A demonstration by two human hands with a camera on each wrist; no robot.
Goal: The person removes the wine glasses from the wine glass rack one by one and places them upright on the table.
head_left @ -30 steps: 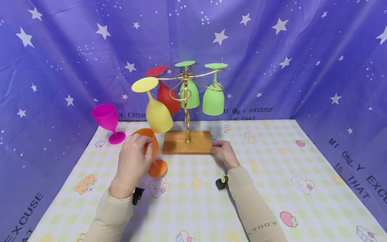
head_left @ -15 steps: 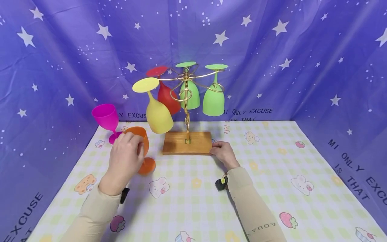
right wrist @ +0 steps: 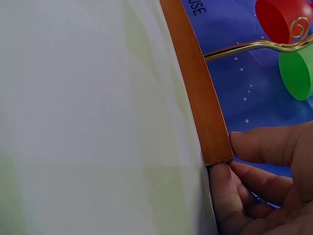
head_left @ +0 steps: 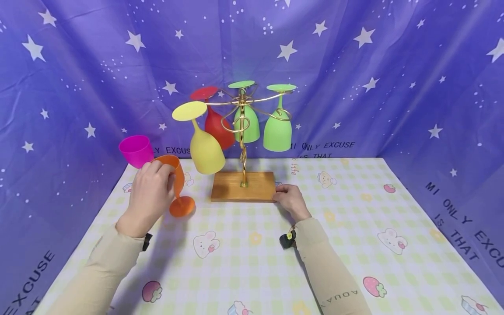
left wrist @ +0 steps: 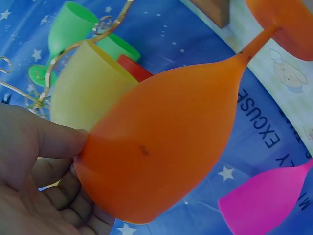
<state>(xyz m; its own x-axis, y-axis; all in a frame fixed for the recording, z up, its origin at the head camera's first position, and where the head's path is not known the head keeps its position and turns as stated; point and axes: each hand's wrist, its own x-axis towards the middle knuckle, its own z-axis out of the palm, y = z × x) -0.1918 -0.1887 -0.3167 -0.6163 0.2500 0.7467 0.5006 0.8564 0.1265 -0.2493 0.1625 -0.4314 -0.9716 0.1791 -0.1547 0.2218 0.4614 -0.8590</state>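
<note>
My left hand (head_left: 146, 197) pinches an orange goblet (left wrist: 166, 132) at the rim, thumb on one side and fingers on the other. The goblet is upright and slightly tilted, its round foot low over the cloth. With my right hand (head_left: 292, 202) I hold the right end of the wooden base (head_left: 228, 189) of a gold wire rack (head_left: 243, 144). Upside down on that rack hang a yellow goblet (head_left: 206, 151), a red goblet (head_left: 218, 127) and two green goblets (head_left: 278, 131). Partly behind my left hand stands a magenta goblet (head_left: 138, 151).
A checked cloth (head_left: 252, 262) with cartoon prints covers the table. Purple star-patterned curtains (head_left: 220, 43) enclose the back and sides. The yellow goblet hangs tilted out to the rack's left, close to the orange one.
My left hand has carried the orange goblet left and a little back, away from the rack, and now overlaps the magenta goblet's lower part. My right hand stays at the base.
</note>
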